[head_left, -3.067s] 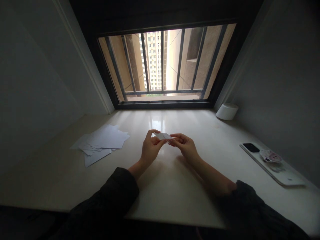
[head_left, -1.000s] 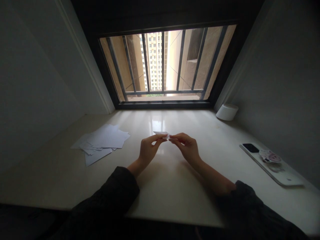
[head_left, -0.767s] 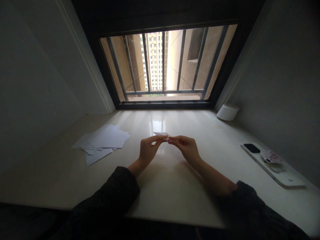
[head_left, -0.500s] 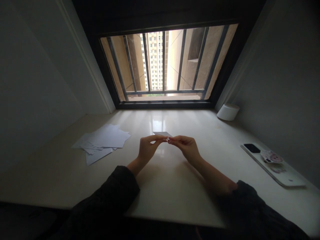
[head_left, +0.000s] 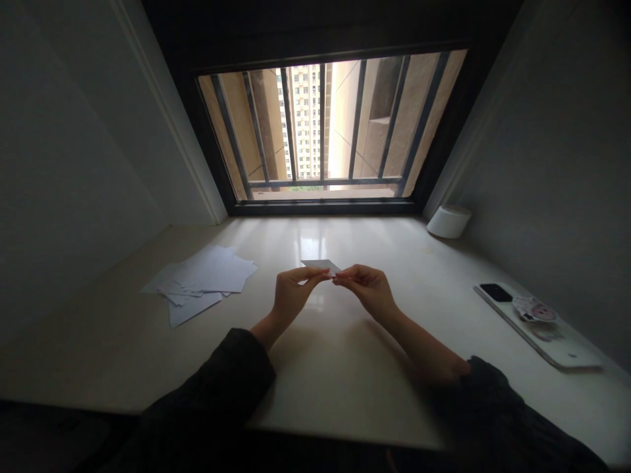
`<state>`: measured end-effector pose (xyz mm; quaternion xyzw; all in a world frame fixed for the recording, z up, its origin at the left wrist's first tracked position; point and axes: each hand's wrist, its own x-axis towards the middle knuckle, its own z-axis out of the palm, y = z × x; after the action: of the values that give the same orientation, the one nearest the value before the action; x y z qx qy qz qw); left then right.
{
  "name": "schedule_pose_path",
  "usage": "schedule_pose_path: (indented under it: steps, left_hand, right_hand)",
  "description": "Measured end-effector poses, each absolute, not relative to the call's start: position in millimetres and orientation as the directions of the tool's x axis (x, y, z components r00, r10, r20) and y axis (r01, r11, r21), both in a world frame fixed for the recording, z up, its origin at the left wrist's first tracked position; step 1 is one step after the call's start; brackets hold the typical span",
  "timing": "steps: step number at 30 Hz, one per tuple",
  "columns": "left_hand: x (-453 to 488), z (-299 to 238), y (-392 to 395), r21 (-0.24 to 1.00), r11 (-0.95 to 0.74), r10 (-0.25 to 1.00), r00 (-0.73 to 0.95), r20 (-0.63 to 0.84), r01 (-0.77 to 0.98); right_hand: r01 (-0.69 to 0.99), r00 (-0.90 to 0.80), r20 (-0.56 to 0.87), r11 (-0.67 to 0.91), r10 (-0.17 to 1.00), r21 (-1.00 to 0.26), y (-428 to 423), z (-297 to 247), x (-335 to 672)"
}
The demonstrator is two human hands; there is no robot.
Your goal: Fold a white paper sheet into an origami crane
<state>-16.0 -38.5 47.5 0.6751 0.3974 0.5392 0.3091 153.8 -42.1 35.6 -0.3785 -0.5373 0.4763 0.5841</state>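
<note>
A small folded piece of paper (head_left: 323, 264), pale and pointed at its left end, is pinched between my two hands above the white surface. My left hand (head_left: 292, 290) grips its near edge between thumb and fingers. From the other side my right hand (head_left: 365, 287) pinches the same edge, its fingertips almost meeting those of the left. The fingers cover part of the paper, so its full shape is hidden.
White paper sheets (head_left: 211, 270) and torn pieces lie in a loose pile at left. A phone (head_left: 557, 341) with a cartoon grip (head_left: 535, 309) rests at right. A white cylindrical object (head_left: 449, 221) stands by the right wall. Beyond is a barred window (head_left: 323, 125).
My right fingertips have shifted very slightly along the paper's edge. Both hands keep hold of the paper in nearly the same place.
</note>
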Motion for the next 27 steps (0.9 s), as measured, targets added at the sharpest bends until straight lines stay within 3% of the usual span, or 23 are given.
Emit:
schedule_pose_path:
  steps: [7,19,27]
  left_hand:
    - [-18.1,50.0,-41.1,0.803,-0.538,0.842,0.111,0.528,0.256]
    - [-17.5,50.3,-41.4,0.797,-0.547,0.835,0.097,0.541,0.258]
    - [-20.3,52.0,-39.1,0.768,-0.558,0.824,0.098,0.558,0.315]
  right_hand:
    - [-0.221,-0.128,0.277,0.245,0.952,-0.944,-47.1,40.6,148.7]
    - [-0.148,0.038,0.137,0.141,0.99,-0.979,-43.3,40.5,153.4]
    - [-0.161,-0.006,0.142,0.139,0.99,-0.977,-41.0,38.1,156.5]
